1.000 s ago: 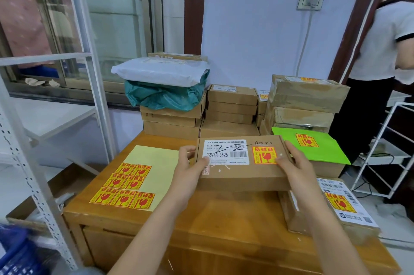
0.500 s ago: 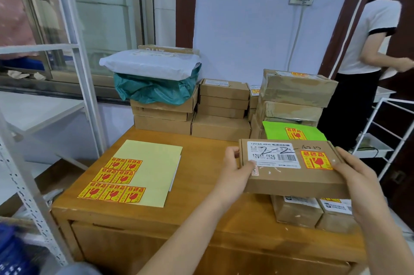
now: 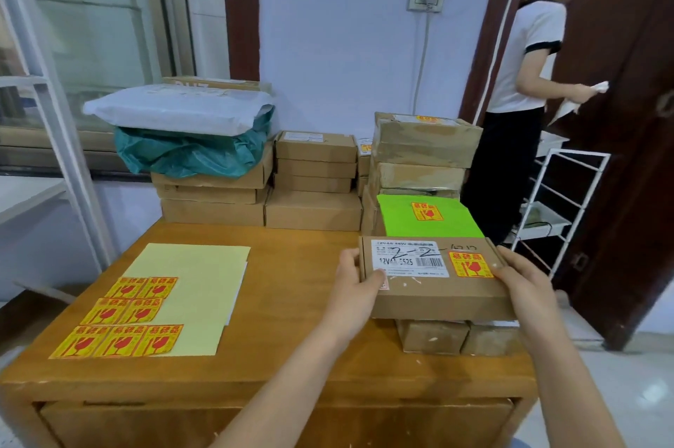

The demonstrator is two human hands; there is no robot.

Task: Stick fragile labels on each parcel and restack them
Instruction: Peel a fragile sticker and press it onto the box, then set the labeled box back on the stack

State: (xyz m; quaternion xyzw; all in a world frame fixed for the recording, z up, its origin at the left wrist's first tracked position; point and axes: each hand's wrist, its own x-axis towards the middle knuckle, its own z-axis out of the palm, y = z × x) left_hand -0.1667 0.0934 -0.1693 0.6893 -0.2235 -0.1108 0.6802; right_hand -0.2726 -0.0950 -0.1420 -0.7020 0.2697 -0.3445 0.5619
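1. head view: the left hand [image 3: 352,289] and the right hand [image 3: 525,283] grip opposite ends of a flat brown parcel [image 3: 436,296], thumbs on top.
2. the parcel, with a red-and-yellow fragile label [image 3: 470,265] stuck on it, sits over two small boxes [image 3: 459,336] at the desk's [image 3: 291,356] right edge.
3. a label sheet [image 3: 153,305] lies well apart on the left.

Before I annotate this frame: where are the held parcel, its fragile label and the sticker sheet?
held parcel [image 3: 443,296]: head view, front side wall.
fragile label [image 3: 470,265]: head view, its middle.
sticker sheet [image 3: 204,287]: head view, bare backing.
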